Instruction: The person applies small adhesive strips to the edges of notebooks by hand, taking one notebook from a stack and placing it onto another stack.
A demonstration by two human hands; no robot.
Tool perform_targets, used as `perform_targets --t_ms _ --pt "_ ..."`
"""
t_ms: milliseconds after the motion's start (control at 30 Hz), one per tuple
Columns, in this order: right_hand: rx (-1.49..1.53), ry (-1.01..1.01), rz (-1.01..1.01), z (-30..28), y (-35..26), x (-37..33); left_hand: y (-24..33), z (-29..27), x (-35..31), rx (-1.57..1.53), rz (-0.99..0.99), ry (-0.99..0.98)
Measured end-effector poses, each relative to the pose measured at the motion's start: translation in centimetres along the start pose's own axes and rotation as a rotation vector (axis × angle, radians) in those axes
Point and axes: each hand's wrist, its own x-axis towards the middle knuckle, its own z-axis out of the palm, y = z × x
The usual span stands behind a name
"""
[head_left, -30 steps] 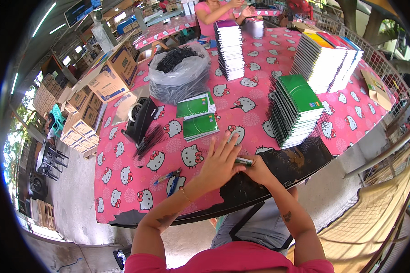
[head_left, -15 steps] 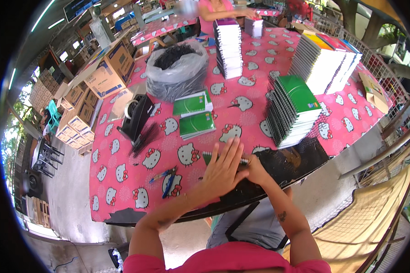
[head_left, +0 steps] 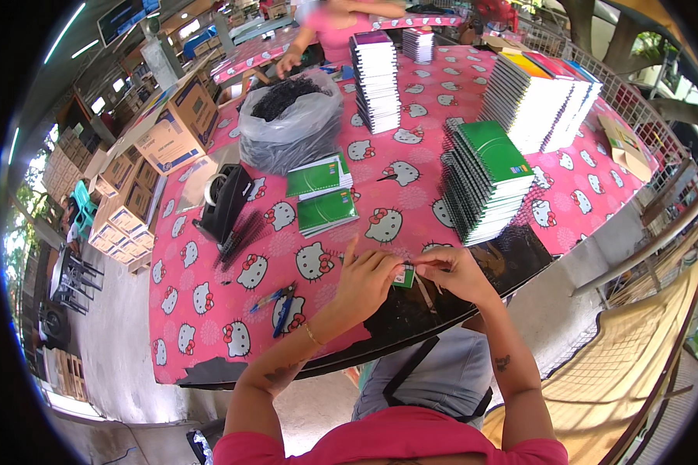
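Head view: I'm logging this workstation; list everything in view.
Table: one, pink, centre
Notebook, partly hidden: one, green, front edge
Notebook piles: two, green, centre
Coiled stack: one, green, right
Tall stack: one, purple top, far centre
Small stack: one, pale, far side
Stacked notebooks: several, yellow, red, blue, rear right
Coil bag: one, clear, rear left
Loose coils: several, black, left
Tape dispenser: one, black, left
Pens: about two, blue, front left
Boxes: many, brown, far left
Co-worker: one, pink top, far side
Left hand: one, bare, front
Right hand: one, bare, front
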Motion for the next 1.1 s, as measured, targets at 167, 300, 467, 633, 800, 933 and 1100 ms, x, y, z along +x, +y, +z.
perform_targets --t_ms 167,300,467,633,800,933,1100 --pt "-0.14 -0.028 -0.086 -0.3 -0.6 0.6 -0.1 0.1 0.6 0.017 -0.029 -0.084" --pt "-0.329 -0.082 -0.307 0.3 -1.3 1.5 -0.1 -0.1 0.9 -0.009 -0.009 -0.072" --pt "-0.442 0.184 -0.21 2.1 -0.7 1.2 1.7 -2.3 1.5 0.048 -0.005 -0.153" --pt "-0.37 0.487 -0.435 1.4 -8.4 -0.4 4.6 -7.4 7.8 -0.42 -0.212 0.043" --pt "0.025 0.509 -0.286 -3.9 -14.6 1.0 6.7 -7.7 19.1 -0.065 0.345 0.446" --pt "-0.085 0.396 -0.144 -13.1 -16.7 3.8 3.9 -2.2 26.8 -0.571 0.125 0.149" --pt "-0.544 0.308 0.03 -19.0 -10.1 6.6 0.7 5.2 27.7 -0.046 0.191 0.37"
